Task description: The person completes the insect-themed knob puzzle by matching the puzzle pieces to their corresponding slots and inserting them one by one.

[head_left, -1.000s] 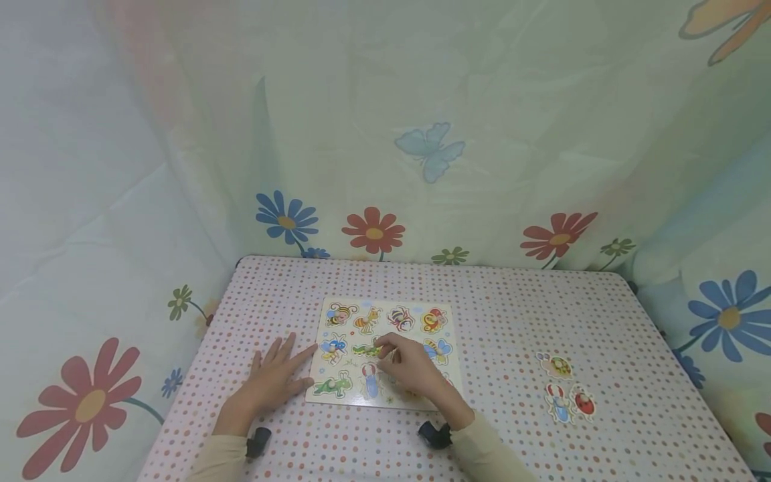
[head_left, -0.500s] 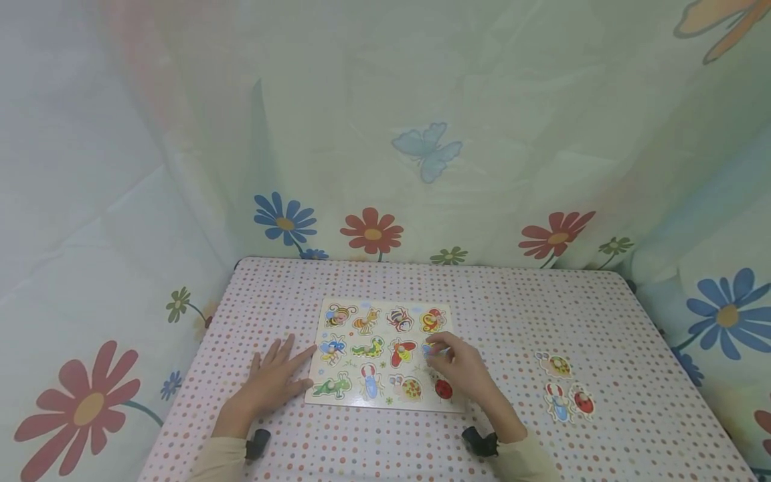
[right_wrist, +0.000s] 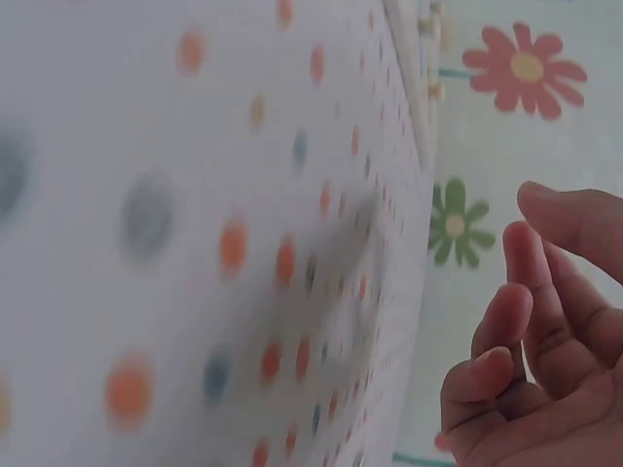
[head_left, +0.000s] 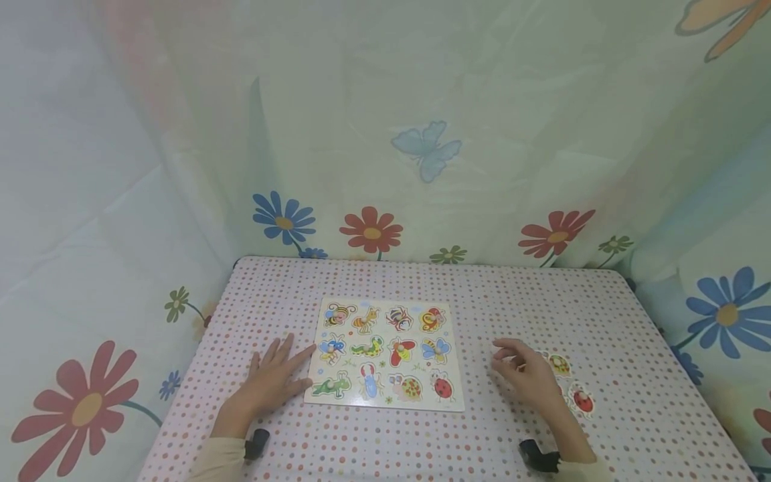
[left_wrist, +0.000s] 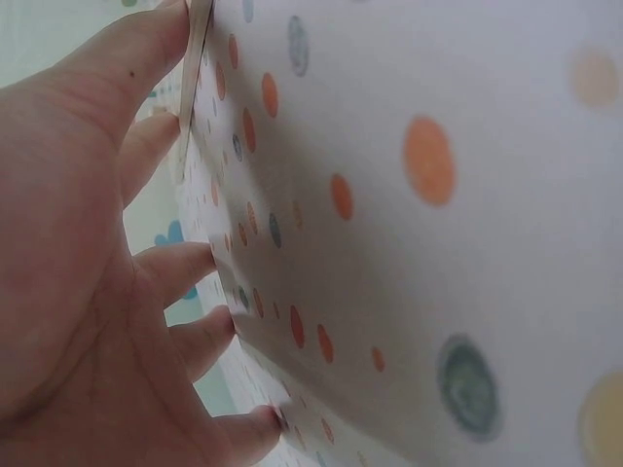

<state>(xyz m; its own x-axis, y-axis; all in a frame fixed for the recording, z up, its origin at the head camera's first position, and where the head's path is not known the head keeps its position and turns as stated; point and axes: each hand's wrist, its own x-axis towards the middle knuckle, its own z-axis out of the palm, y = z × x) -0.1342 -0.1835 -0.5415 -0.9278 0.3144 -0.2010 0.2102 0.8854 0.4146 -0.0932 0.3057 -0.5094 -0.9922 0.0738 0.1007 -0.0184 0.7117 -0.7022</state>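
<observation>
A pale puzzle board [head_left: 456, 375] with bright bug pictures in rows, several with small knobs, lies on the dotted table. At its left side my left hand [head_left: 267, 378] rests spread, index fingertip and thumb at the board's edge; the left wrist view shows the other fingertips on the cloth. My right hand [head_left: 528, 375] hovers right of the board with loosely bent fingers, nothing between thumb and index finger [right_wrist: 526, 255]. Beside it lie a loose snail piece [head_left: 560, 365], partly covered, and a ladybug piece [head_left: 582, 402]. The hand hides nearly all of the stag beetle piece.
White cloth with coloured dots covers the table [head_left: 482, 294]. Behind and at both sides hangs a flower-printed curtain [head_left: 337, 120]. A black wrist camera [head_left: 539, 457] sits below the right hand, another black camera [head_left: 257, 444] below the left.
My right hand has moved right from over the board's middle, past the blue-winged bug, to beside the loose pieces. The board's lower right pictures are uncovered. My left hand has stayed put.
</observation>
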